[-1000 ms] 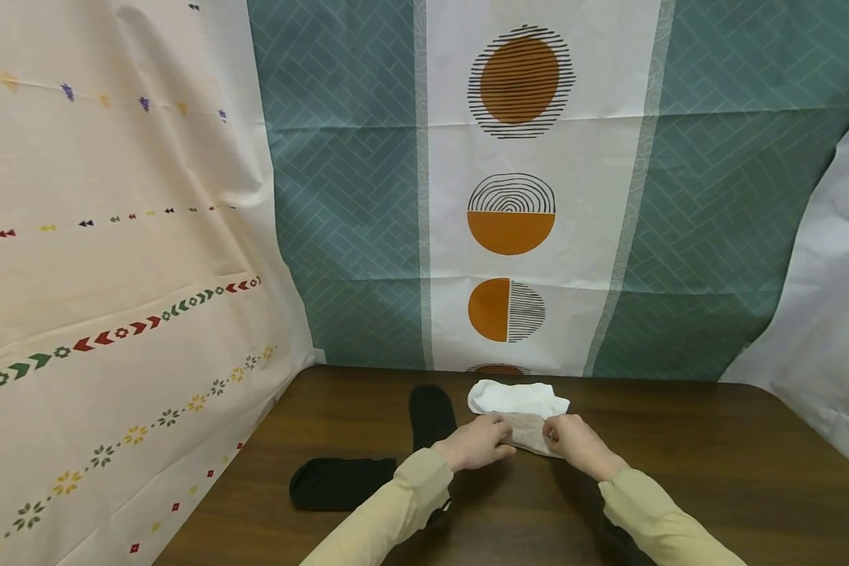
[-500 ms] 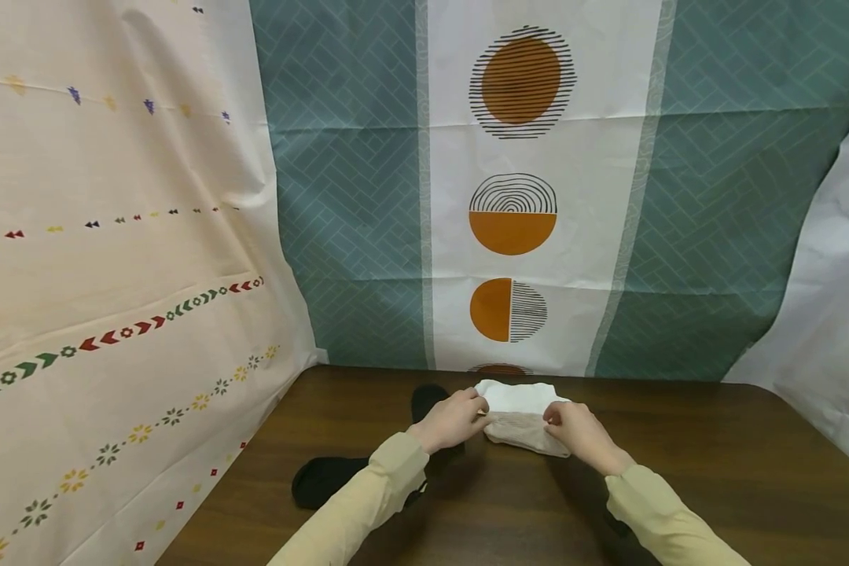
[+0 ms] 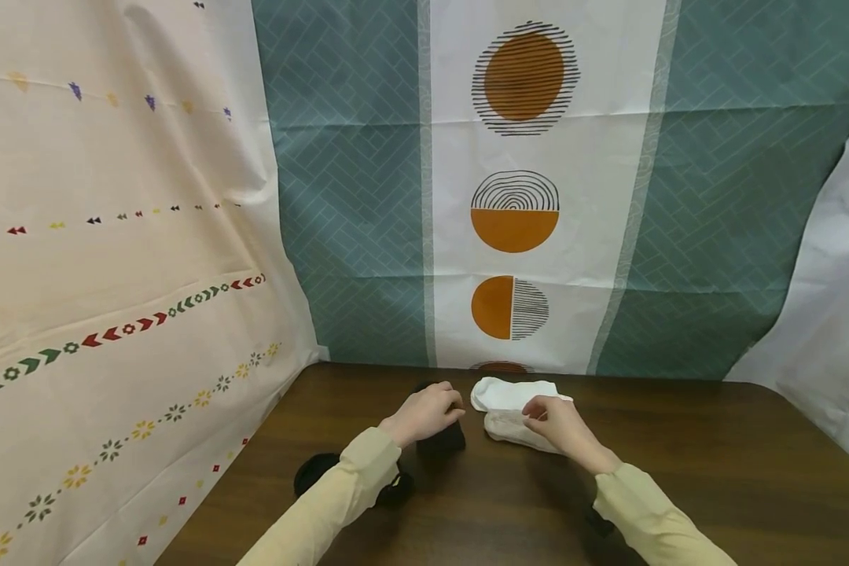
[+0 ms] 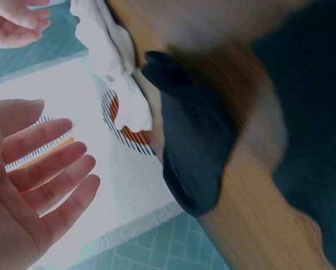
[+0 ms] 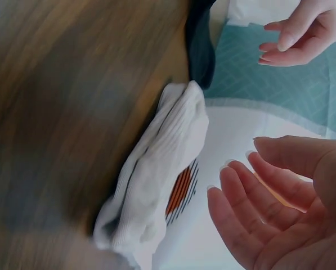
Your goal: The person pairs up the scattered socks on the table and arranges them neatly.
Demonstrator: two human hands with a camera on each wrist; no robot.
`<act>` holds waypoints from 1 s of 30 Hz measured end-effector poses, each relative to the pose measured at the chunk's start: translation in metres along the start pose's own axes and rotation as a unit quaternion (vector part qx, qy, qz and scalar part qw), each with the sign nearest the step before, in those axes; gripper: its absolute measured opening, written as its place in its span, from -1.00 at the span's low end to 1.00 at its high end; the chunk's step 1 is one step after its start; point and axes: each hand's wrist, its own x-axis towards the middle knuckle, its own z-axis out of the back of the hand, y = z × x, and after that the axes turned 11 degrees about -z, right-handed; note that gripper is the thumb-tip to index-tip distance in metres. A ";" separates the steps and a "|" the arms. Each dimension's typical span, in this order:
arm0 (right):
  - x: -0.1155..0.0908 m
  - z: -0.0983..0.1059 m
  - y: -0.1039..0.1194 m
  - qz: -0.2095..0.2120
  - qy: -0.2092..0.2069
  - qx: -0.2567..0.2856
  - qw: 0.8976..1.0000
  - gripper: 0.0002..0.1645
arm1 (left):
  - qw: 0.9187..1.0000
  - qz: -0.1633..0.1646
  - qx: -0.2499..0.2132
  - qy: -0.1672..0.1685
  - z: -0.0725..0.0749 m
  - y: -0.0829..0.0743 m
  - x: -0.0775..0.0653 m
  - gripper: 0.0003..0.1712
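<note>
Black sock (image 3: 442,442), lower centre, is being partly hidden by the left hand (image 3: 427,413), beige sock (image 3: 505,426) by the right hand (image 3: 560,424), fingers loose, nothing gripped; a gap is being left between sock edges.

Dark wood-grain surface (image 3: 707,456). Behind far edge: teal-and-white hanging cloth (image 3: 573,153), orange-and-black circles (image 3: 515,230) down white band (image 3: 460,267). Along left edge: cream patterned cloth (image 3: 127,267). By rounded far right corner: white drape (image 3: 835,306).

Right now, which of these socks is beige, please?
The beige sock lies just in front of the white sock, partly hidden by the right hand; the black socks lie further left.
</note>
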 end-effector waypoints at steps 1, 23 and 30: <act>0.000 -0.001 0.002 -0.001 0.003 0.005 1.000 -0.92 | 1.000 0.002 0.001 0.002 0.002 0.001 -0.002 -0.85; 0.005 -0.042 0.041 0.002 0.087 0.112 0.990 -0.93 | 0.999 0.037 0.020 -0.005 0.019 0.035 -0.044 -0.89; 0.008 -0.056 0.055 0.026 0.113 0.146 0.982 -0.92 | 0.999 0.046 0.014 -0.005 0.023 0.048 -0.068 -0.94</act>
